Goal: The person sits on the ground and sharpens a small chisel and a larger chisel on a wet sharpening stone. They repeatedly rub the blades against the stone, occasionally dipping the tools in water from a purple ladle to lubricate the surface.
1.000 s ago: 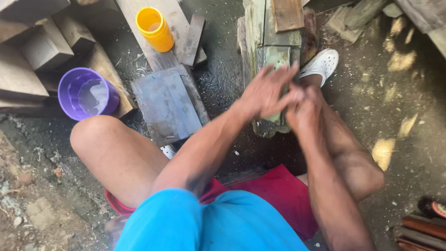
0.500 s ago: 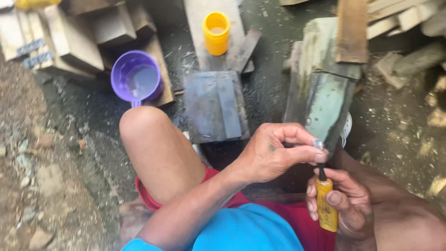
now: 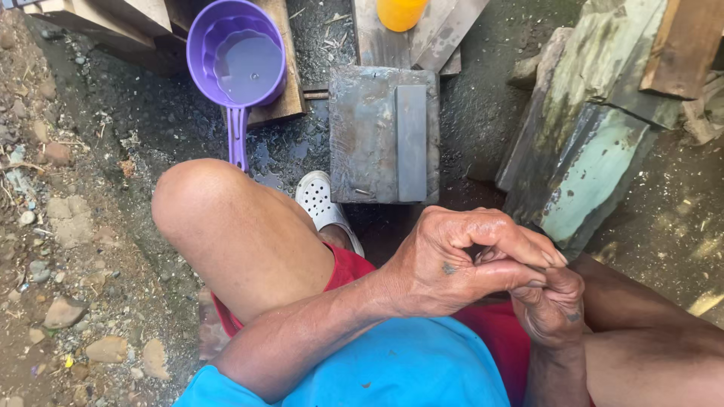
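My left hand (image 3: 460, 264) and my right hand (image 3: 550, 305) are pressed together above my lap. The left fingers curl closed over the right hand's fingers. Whatever lies between them is hidden, and no tool shows. Just beyond the hands a flat grey stone block (image 3: 369, 136) lies on the wet ground, with a narrow grey stone bar (image 3: 412, 143) lying along its right side. My bare left knee (image 3: 219, 226) rises to the left, and a white perforated shoe (image 3: 320, 200) sits beside the block.
A purple dipper (image 3: 237, 64) holding water rests on a wooden board at upper left. A yellow cup (image 3: 400, 11) stands at the top edge. Weathered greenish planks (image 3: 588, 151) lean at the right. Loose stones and dirt (image 3: 68, 264) cover the left side.
Half a second ago my right hand held a yellow-handled tool with my left fingers on its tip. Now the hands are closed together and the tool is out of sight. The view has tilted closer.
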